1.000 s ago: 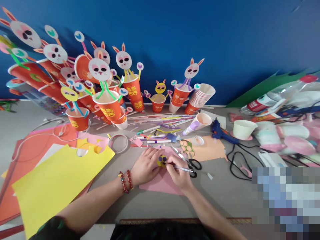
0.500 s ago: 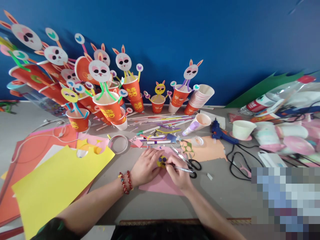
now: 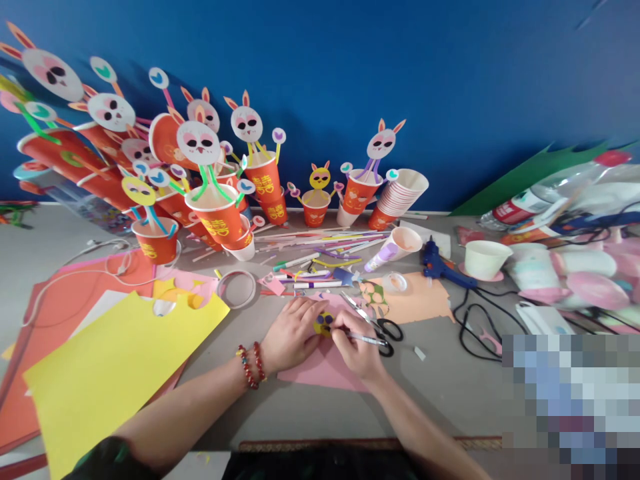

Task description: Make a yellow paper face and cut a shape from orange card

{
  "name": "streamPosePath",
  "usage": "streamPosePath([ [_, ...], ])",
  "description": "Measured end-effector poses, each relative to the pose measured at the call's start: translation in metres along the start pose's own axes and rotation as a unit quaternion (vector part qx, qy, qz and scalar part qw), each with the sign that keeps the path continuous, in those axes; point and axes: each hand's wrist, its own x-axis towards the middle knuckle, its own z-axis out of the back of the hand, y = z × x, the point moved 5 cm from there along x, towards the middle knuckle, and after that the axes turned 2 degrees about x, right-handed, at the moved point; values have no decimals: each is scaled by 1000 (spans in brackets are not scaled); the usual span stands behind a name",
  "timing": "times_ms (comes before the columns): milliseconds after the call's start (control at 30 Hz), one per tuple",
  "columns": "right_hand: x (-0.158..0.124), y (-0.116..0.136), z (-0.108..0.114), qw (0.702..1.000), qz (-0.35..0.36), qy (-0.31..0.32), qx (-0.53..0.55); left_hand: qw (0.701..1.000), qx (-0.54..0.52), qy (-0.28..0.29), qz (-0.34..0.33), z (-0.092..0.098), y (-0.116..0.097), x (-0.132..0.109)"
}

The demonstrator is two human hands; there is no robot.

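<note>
My right hand (image 3: 356, 347) is closed around a silver-grey pen (image 3: 367, 339), its tip end at a small yellow paper disc (image 3: 321, 328) with dark purple round spots. My left hand (image 3: 294, 333) lies flat, fingers stretched, its fingertips at the disc's left edge. Beneath both hands is a sheet of pink paper (image 3: 325, 373), partly covered by them. Scissors (image 3: 390, 330) with black handles lie just beyond my right hand. A small white scrap (image 3: 419, 353) is to its right.
Red paper cups (image 3: 217, 223) with rabbit faces stand at the back left. Yellow paper (image 3: 120, 367) lies at left, beside a tape roll (image 3: 237, 289). Pens and straws (image 3: 320, 237) are spread behind my hands. A blue glue gun (image 3: 443, 267) and its black cord lie right of peach paper (image 3: 425, 300).
</note>
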Motion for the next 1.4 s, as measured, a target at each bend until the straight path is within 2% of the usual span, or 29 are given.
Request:
streamPosePath([
  [1400, -2, -3, 0, 1000, 0, -6, 2, 1000, -8, 3, -5, -1, 1, 0],
])
